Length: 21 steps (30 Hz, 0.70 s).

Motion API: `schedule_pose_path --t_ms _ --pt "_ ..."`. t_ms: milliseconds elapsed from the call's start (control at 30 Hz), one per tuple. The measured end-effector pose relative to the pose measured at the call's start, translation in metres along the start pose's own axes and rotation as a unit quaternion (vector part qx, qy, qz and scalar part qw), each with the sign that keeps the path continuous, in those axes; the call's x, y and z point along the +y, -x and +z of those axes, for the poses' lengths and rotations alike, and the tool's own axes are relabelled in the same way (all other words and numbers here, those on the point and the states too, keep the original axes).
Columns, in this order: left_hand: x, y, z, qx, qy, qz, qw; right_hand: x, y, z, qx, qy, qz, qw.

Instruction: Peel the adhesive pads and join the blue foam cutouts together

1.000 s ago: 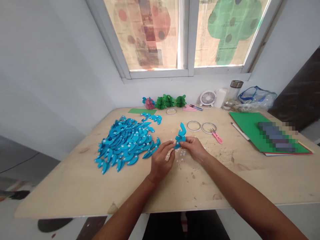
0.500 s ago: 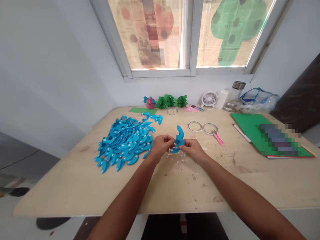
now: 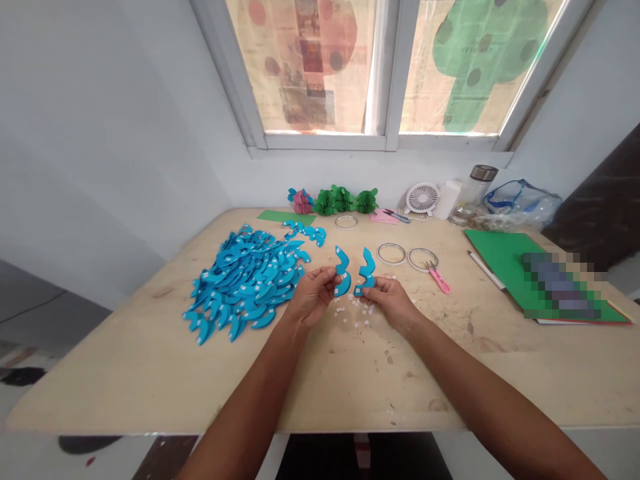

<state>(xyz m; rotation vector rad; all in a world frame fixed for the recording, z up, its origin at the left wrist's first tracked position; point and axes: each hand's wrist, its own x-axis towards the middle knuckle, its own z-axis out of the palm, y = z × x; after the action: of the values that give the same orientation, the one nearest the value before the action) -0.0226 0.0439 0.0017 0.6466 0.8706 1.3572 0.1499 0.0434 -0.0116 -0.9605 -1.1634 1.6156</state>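
Observation:
My left hand pinches a curved blue paper piece with small white squares on it. Opposite it, my right hand grips a second blue paper piece, also scalloped and dotted with white squares. A narrow gap separates the two pieces above the table. Under them lie scattered white paper bits. To the left of my left hand spreads a large heap of similar blue paper pieces, with a few more beyond it.
Tape rolls and pink-handled scissors lie right of my hands. Further right are a white pen and a green folder. Along the wall stand green paper ornaments, a small fan and a glass bottle.
The blue paper pieces were together between my hands; now they are apart, one in each hand. My left hand has shifted slightly left. The camera view has shifted a little.

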Motion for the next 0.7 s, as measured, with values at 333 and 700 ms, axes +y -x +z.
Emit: schedule_pose_path --t_ms 333,700 --pt "0.001 0.016 0.02 -0.048 -0.092 0.024 0.994 0.002 0.002 0.004 -0.032 0.04 0.001 0.999" --pt "0.0 0.017 0.019 -0.017 -0.17 0.064 0.983 0.007 0.0 0.0 -0.056 0.07 -0.012 0.996"
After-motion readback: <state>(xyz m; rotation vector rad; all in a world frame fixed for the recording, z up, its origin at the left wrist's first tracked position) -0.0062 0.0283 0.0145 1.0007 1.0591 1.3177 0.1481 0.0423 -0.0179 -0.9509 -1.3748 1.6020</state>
